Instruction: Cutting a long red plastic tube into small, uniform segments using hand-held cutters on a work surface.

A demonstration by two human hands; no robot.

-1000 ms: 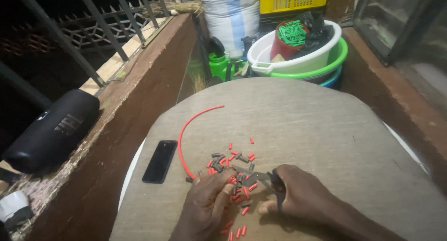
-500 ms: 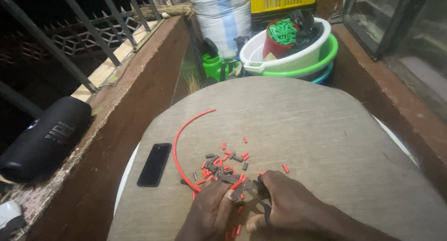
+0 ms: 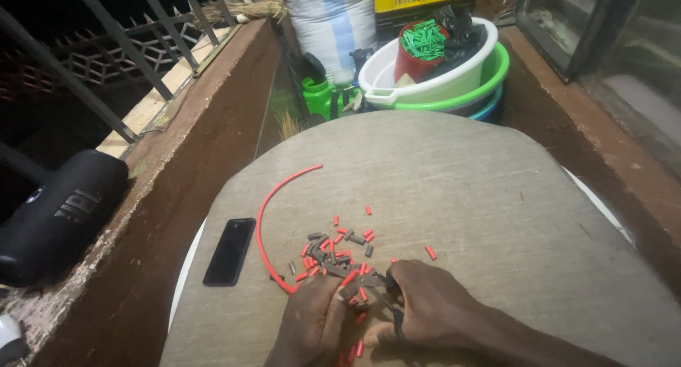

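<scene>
At the bottom centre of the frame, the person's right hand (image 3: 425, 307) has its fingers curled through the dark handles of a pair of scissors (image 3: 369, 292), whose blades point left toward the left hand (image 3: 312, 324). The left hand's fingertips are pinched together at the near end of a thin red tube (image 3: 273, 211), right beside the blades. The tube curves from there up toward the middle left of the board. Just above both hands lies a scatter of short cut pieces (image 3: 337, 246), red and grey, some touching the fingers, one red piece apart to the right. All rest on a rounded wooden board (image 3: 454, 175). A black phone (image 3: 229, 251) lies flat at the board's left edge. At far left, a black cylindrical speaker (image 3: 60, 214) sits on the ledge. In the upper centre, stacked plastic basins (image 3: 454, 76) hold a red pot of green pieces.
</scene>
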